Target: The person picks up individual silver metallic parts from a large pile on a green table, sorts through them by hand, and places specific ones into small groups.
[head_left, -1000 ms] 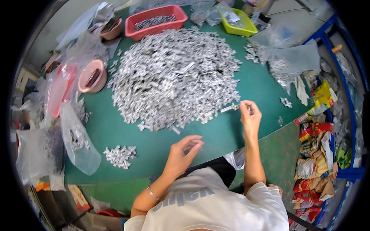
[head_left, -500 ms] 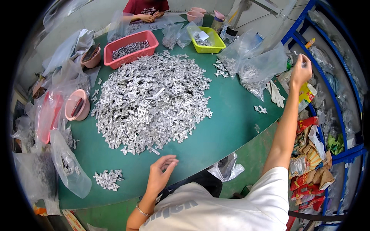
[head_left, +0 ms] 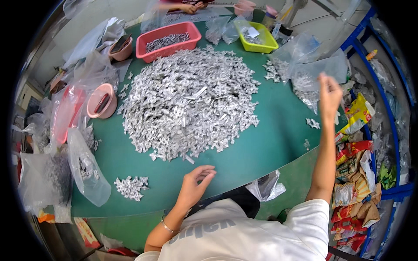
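Observation:
My left hand (head_left: 196, 185) hovers over the near edge of the green table (head_left: 248, 161), its fingers loosely bent and the thumb apart, with nothing visible in it. Just beyond lies a large heap of small silver metal parts (head_left: 187, 104). My right hand (head_left: 330, 96) is raised at the table's right side, in front of a clear plastic bag (head_left: 305, 85) of silver parts. Its fingers are blurred, so I cannot make out whether they hold anything. A small cluster of silver parts (head_left: 312, 123) lies beside the right forearm, and another small pile (head_left: 131, 188) rests at the left front.
Behind the heap stand a pink basin (head_left: 150, 55) and a yellow-green basin (head_left: 257, 47), both with parts. Left are a pink bowl (head_left: 114, 104) and filled bags (head_left: 87, 174). A blue shelf rack (head_left: 379, 56) stands right. Across the table, another person's hands (head_left: 189, 8) work.
My right hand has come down and inward from the table's far right edge towards the clear bag. The view has shifted, and my left hand keeps nearly the same pose.

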`<state>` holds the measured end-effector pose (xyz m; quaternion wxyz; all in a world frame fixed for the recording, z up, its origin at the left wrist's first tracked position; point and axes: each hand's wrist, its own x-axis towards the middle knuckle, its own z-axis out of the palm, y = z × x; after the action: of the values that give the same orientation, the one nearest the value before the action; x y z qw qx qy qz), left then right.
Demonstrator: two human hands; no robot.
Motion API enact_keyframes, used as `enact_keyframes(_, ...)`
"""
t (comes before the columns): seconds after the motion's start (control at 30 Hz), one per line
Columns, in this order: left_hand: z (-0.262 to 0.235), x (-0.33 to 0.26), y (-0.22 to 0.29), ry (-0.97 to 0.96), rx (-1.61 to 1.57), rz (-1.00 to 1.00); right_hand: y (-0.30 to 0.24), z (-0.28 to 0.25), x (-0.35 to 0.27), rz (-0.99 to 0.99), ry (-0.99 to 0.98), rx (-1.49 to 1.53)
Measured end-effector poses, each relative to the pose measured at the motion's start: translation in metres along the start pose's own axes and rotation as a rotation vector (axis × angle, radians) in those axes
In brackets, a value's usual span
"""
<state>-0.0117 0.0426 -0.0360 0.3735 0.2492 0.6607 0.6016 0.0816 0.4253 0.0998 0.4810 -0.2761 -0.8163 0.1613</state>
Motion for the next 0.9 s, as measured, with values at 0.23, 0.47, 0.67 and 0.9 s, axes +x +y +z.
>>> enact_keyframes(0.23, 0.001, -0.005, -0.004, -0.023, -0.002, -0.032, -0.022, 0.090, -0.143, 0.029, -0.618, -0.133)
enact_keyframes(0.47, 0.004, -0.004, -0.003, -0.025, -0.007, -0.028, -0.022, 0.108, -0.157, -0.044, -0.564, -0.156)
enact_keyframes(0.67, 0.004, -0.001, 0.001, 0.022, -0.040, 0.016, -0.057, 0.084, -0.165, 0.708, -0.439, 0.693)
enact_keyframes(0.9, 0.031, 0.009, 0.037, 0.207, -0.121, 0.302, -0.128, 0.063, -0.197, 0.971, -0.498, 1.191)
